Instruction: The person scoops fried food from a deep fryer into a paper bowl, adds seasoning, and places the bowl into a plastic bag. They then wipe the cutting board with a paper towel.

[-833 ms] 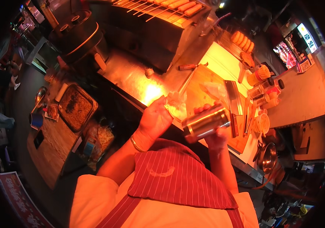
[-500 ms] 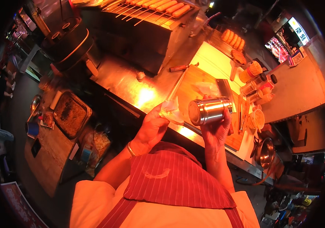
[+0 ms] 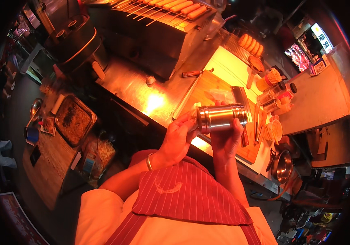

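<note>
My right hand [image 3: 227, 136] is wrapped round a shiny metal canister [image 3: 220, 117], held on its side above the cutting board's near edge. My left hand [image 3: 179, 136] is closed against the canister's left end. A pale crumpled wad [image 3: 197, 105], paper or cloth, shows just past its fingers; most of it is hidden. Behind the canister, a broad-bladed cleaver [image 3: 240, 97] lies on the wooden cutting board [image 3: 207, 86], near a clear plastic piece [image 3: 219, 96]. Tongs [image 3: 261, 125] rest to the right of the canister.
Skewered sausages [image 3: 179, 6] lie on a grill at the back, with more sausages [image 3: 250, 44] on a rack. Several seasoning jars [image 3: 266, 97] and a cup [image 3: 274, 130] stand right of the board. A dark tray [image 3: 76, 120] sits on the left table, below a large black pot [image 3: 75, 43].
My left hand has moved right and up to meet the canister's end, covering most of the pale wad. The canister has shifted slightly left and turned more level.
</note>
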`<state>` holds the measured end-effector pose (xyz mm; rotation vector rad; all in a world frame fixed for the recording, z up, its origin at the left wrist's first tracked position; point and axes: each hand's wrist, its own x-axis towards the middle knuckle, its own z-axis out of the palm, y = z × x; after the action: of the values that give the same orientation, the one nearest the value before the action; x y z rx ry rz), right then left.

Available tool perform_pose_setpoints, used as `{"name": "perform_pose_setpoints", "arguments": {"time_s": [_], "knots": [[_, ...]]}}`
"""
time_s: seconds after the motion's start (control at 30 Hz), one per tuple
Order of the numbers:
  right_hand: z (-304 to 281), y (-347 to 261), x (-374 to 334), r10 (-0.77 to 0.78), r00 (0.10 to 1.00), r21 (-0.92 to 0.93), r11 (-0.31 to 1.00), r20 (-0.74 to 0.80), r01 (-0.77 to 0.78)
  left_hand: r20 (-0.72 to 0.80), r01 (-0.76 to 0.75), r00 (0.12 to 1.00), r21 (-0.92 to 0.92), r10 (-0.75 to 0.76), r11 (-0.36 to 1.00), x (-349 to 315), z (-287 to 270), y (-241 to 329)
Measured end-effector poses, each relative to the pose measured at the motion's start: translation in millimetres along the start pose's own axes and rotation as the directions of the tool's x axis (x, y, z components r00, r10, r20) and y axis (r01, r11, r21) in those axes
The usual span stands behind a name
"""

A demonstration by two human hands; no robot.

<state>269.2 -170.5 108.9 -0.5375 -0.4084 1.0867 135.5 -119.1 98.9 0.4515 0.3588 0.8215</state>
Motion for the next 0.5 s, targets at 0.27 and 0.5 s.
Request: {"name": "perform_pose_setpoints", "arguments": {"time_s": [0.27, 0.5], "knots": [[7, 10, 8, -0.218, 0.975, -0.294, 0.93, 0.043, 0.221, 0.023, 0.1, 0.995, -0.004, -0.1, 0.995, -7, 6, -1], [-7, 14, 16, -0.256, 0.954, -0.466, 0.832, 0.158, 0.301, 0.036, 0.126, 0.992, -0.024, -0.125, 0.992, -6, -13, -16]]}}
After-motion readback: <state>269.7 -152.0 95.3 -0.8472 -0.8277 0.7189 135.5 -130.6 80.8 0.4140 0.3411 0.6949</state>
